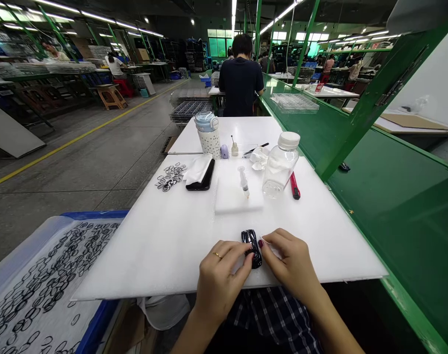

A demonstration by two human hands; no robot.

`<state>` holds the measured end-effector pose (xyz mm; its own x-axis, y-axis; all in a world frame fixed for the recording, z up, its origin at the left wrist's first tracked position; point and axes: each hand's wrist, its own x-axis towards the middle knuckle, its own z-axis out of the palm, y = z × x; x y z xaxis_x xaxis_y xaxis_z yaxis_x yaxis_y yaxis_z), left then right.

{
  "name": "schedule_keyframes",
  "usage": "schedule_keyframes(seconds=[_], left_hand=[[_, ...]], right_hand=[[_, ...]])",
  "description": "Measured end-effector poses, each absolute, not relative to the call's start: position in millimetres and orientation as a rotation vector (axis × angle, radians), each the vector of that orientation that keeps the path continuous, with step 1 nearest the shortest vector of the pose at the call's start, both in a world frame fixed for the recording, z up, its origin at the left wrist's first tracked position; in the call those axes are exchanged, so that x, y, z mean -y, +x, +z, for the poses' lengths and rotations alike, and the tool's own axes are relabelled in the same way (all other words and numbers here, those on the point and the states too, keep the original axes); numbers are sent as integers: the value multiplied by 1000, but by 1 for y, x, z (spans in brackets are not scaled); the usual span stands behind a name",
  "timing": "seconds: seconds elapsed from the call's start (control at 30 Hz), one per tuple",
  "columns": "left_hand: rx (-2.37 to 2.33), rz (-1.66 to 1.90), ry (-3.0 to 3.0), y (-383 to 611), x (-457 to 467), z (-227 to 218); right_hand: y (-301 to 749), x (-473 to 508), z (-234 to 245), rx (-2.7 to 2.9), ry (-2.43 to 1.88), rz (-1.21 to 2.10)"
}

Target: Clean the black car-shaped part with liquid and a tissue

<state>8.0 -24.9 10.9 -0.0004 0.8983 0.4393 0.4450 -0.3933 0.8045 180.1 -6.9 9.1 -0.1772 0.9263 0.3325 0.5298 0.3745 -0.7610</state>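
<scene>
Black part (pixel 252 247) pinched between left hand (pixel 218 275) and right hand (pixel 292 263) fingers.

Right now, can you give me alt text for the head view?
Both hands, left hand and right hand, pinch a small glossy black part on a white table. Behind it lie a syringe, a clear bottle and black rings.

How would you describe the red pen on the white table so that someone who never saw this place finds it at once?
Start at the white table that runs along the green bench. Toward its far right side stands a clear plastic bottle with a white cap. The red pen lies flat just right of that bottle, near the table's right edge; it is the only red thing on the table.
</scene>
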Motion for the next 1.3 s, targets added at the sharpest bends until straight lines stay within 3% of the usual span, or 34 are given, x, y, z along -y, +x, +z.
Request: schedule_keyframes(seconds=[1.0, 1.17, 1.3], left_hand=[[-1477, 804, 1875, 5, 15, 22], [-1408, 692, 1933, -2, 11, 31], [-1257, 512, 2074, -8, 9, 34]], right_hand=[[184, 1, 21, 1996, -1423, 812], [188, 9, 10, 1958, -1280, 681], [187, 26, -6, 1867, -1087, 259]])
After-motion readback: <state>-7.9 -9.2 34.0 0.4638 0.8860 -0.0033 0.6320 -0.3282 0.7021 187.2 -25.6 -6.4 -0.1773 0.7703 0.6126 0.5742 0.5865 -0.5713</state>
